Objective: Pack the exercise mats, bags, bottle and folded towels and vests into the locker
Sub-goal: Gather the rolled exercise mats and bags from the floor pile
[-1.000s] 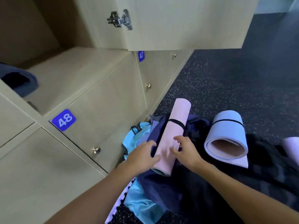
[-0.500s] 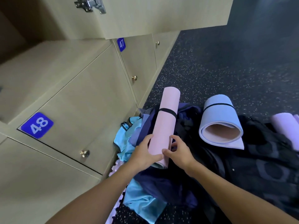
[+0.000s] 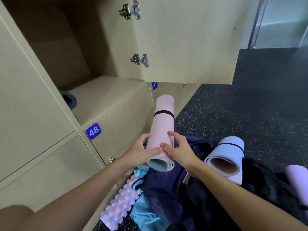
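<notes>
Room: dark speckled floor (image 3: 250,124) fills the right of the frame. A pale wooden locker (image 3: 103,99) stands open at upper left, above the door numbered 48.
Overhead: locker door (image 3: 183,39) swung out across top centre, two hinges showing.
Already inside: dark mat (image 3: 69,100), rolled, at the compartment's left edge.
In hand: pink mat (image 3: 162,129), rolled, centre frame, far end tipped up toward the locker row, one black strap (image 3: 164,112) near that end.
Left grip: left hand (image 3: 140,152), fingers curled round the roll's left side, thumb on top.
Right grip: right hand (image 3: 180,152), fingers arched over the right side, thumb pressing the top, gripping too.
Waiting: blue mat (image 3: 228,154) and lilac roll (image 3: 296,180) at right; ridged foam roller (image 3: 120,205) and heap of cloth (image 3: 163,189) lower centre.
Risk, unrolling: only the one strap seen, far from the hands. The near end's layers look loose and may splay or telescope if the grip eases.
Risk, door: its lower edge hangs over the route, so a steep swing could knock the far end on it.
Risk, fit: pushed in crooked against the dark mat, the roll may jam or jut out.
</notes>
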The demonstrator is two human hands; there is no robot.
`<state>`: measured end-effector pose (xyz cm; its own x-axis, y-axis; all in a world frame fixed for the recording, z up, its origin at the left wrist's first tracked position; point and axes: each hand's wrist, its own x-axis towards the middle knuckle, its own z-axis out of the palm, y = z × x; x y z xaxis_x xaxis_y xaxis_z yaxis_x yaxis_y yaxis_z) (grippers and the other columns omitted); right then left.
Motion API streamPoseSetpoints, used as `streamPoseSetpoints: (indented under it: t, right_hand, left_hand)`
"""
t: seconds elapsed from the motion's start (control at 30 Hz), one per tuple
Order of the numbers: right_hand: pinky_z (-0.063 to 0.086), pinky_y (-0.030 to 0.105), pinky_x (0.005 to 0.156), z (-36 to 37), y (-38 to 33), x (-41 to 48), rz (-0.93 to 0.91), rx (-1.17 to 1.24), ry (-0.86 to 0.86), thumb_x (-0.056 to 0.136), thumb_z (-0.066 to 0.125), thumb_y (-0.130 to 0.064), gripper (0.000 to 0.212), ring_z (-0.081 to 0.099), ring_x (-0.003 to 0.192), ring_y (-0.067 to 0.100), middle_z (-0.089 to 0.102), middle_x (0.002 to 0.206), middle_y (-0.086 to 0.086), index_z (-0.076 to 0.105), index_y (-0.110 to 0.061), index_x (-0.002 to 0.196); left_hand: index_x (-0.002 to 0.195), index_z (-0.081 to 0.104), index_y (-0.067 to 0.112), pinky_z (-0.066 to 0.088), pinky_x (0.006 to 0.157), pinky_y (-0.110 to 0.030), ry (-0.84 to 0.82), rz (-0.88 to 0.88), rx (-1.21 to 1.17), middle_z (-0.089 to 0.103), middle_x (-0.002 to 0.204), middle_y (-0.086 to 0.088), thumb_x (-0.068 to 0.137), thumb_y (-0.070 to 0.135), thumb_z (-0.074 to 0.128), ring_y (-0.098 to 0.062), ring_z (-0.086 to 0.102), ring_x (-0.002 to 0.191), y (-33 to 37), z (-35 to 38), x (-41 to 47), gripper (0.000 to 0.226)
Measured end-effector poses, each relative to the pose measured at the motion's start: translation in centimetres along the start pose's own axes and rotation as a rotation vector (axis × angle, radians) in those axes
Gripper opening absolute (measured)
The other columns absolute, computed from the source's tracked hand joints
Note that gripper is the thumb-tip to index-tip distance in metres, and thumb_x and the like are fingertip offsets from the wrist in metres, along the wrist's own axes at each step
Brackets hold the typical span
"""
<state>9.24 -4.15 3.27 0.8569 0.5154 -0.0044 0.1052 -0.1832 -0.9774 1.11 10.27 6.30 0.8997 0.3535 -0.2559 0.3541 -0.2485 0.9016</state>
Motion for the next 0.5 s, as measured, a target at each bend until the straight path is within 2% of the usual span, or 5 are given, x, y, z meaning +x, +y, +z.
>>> streamPoseSetpoints:
  t: [0.07, 0.17, 0.3, 0.33, 0.5]
  right_hand:
    - [0.039, 0.036, 0.110, -0.4, -2.7, -0.6, -0.062, 0.038, -0.034, 0.089, 0.068, -0.031, 0.055, 0.044, 0.126, 0.012, 0.036, 0.135, -0.008, 0.047, -0.025, 0.139]
    - [0.040, 0.037, 0.110, -0.4, -6.0, -1.3, -0.150, 0.074, -0.078, 0.090, 0.066, -0.030, 0.048, 0.046, 0.125, 0.012, 0.040, 0.136, -0.009, 0.049, -0.028, 0.135]
    - [0.039, 0.035, 0.111, -0.2, -9.0, -0.8, -0.262, 0.123, -0.118, 0.092, 0.065, -0.025, 0.040, 0.048, 0.126, 0.009, 0.043, 0.142, -0.009, 0.052, -0.030, 0.129]
    - [0.039, 0.036, 0.111, -0.1, -9.7, -0.6, -0.282, 0.141, -0.127, 0.092, 0.065, -0.023, 0.039, 0.049, 0.126, 0.009, 0.044, 0.141, -0.009, 0.052, -0.031, 0.128]
    - [0.040, 0.038, 0.111, 0.5, -12.4, 1.3, -0.367, 0.181, -0.155, 0.093, 0.062, -0.025, 0.037, 0.048, 0.128, 0.006, 0.045, 0.139, -0.014, 0.052, -0.041, 0.124]
  left_hand:
    - [0.144, 0.035, 0.034, 0.059, 0.063, -0.036, 0.021, 0.004, -0.044, 0.058, 0.130, -0.013, 0.082, 0.028, 0.075, -0.026, 0.073, 0.089, 2.0, -0.9, -1.9, 0.074]
    - [0.146, 0.030, 0.040, 0.062, 0.067, -0.038, 0.035, 0.048, -0.124, 0.056, 0.131, -0.012, 0.089, 0.020, 0.069, -0.020, 0.075, 0.082, 4.5, -2.1, -4.4, 0.072]
    - [0.143, 0.037, 0.040, 0.050, 0.045, -0.023, 0.114, 0.122, -0.199, 0.060, 0.100, -0.010, 0.092, 0.017, 0.066, -0.007, 0.061, 0.045, 6.6, -3.8, -6.0, 0.063]
    - [0.142, 0.038, 0.041, 0.050, 0.046, -0.022, 0.134, 0.132, -0.218, 0.062, 0.099, -0.009, 0.092, 0.017, 0.067, -0.007, 0.061, 0.047, 7.1, -4.3, -6.0, 0.062]
    - [0.139, 0.041, 0.042, 0.060, 0.067, -0.037, 0.178, 0.202, -0.346, 0.067, 0.120, -0.013, 0.088, 0.019, 0.072, -0.024, 0.073, 0.086, 8.9, -7.1, -5.2, 0.064]
